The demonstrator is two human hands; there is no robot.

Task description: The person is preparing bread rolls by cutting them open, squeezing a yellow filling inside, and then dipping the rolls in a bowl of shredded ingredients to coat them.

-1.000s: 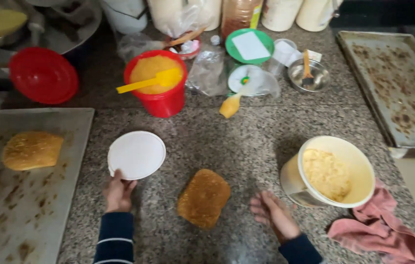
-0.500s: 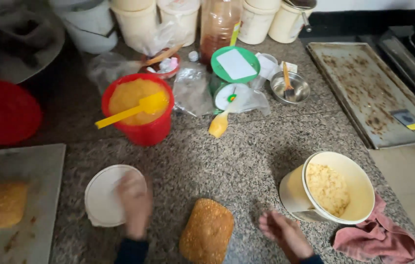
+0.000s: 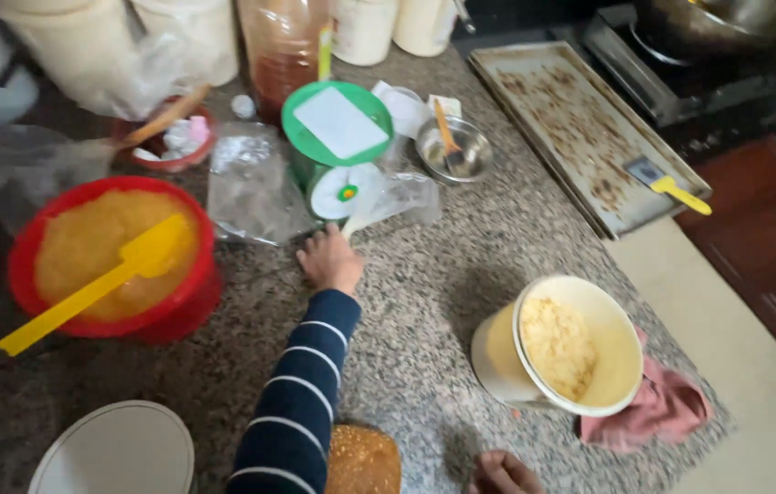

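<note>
The head view is taken from above a speckled granite tabletop (image 3: 424,302). The left hand (image 3: 331,259), in a striped sleeve, is stretched forward and closed around the lower end of a pale spatula handle (image 3: 358,220), which lies against a clear plastic bag (image 3: 397,197) just below a green-lidded tub (image 3: 337,123). Only the knuckles of the right hand (image 3: 502,473) are seen at the bottom edge; whether it is open or curled cannot be told. A breaded loaf (image 3: 362,460) lies between the two arms. A red bucket (image 3: 196,302) with a yellow spatula (image 3: 86,293) stands left; a cream bucket (image 3: 497,352) stands right, touching a pink cloth (image 3: 658,412).
</note>
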